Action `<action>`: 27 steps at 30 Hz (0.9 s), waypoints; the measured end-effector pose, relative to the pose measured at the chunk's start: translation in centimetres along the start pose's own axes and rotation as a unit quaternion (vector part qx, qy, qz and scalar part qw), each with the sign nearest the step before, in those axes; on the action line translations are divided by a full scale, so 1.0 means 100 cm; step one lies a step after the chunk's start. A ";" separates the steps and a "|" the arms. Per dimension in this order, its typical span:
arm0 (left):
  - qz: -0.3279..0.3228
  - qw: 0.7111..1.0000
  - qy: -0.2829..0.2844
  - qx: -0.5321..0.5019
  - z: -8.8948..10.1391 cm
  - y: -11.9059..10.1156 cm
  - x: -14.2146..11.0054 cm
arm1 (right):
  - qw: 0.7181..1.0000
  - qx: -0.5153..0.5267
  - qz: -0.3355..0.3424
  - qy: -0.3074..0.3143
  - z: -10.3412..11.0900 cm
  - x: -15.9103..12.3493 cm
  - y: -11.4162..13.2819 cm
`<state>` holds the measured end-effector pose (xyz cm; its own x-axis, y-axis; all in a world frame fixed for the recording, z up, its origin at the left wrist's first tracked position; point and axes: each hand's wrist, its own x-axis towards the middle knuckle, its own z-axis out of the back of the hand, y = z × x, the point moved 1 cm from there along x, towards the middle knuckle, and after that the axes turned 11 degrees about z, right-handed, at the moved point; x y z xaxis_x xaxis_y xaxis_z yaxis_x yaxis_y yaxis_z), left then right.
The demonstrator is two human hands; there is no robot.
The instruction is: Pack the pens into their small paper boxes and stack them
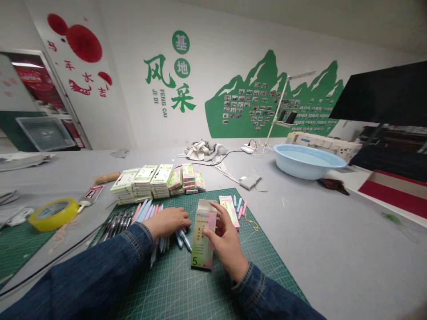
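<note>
My right hand grips a slim green-and-pink carton marked 5, thumb on its front. The carton stands upright, its top flap raised. My left hand is curled down over a row of pens to the carton's left; its fingertips are partly hidden, so what they pinch cannot be made out. Light blue pens show just below these fingers. Pink, lilac and blue pens lie beside black-and-clear pens. Everything here rests on a green cutting mat.
Stacked white cartons and pink-green cartons line the mat's far edge. Another carton lies right, near short pink and blue pieces. Yellow tape and a glue tube are left; a blue basin stands far right.
</note>
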<state>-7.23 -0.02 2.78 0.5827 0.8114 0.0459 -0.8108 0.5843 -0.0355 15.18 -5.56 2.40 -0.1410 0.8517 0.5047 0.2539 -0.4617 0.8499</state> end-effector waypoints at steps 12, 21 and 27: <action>0.103 0.957 -0.070 -0.263 0.021 0.007 -0.018 | 1.000 0.009 0.008 -0.021 0.002 0.003 0.004; 0.213 0.676 -0.099 -0.699 0.008 -0.032 -0.024 | 1.000 -0.001 0.009 -0.011 0.002 0.002 0.001; 0.244 0.705 -0.116 -0.656 -0.012 -0.051 -0.025 | 1.000 0.009 0.008 -0.010 0.001 0.001 -0.001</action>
<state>-4.54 -5.02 1.68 0.1048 0.9853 -0.1348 -0.0749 -0.1274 -0.9890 15.28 -5.41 2.38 -0.1174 0.8495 0.5144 0.2732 -0.4704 0.8391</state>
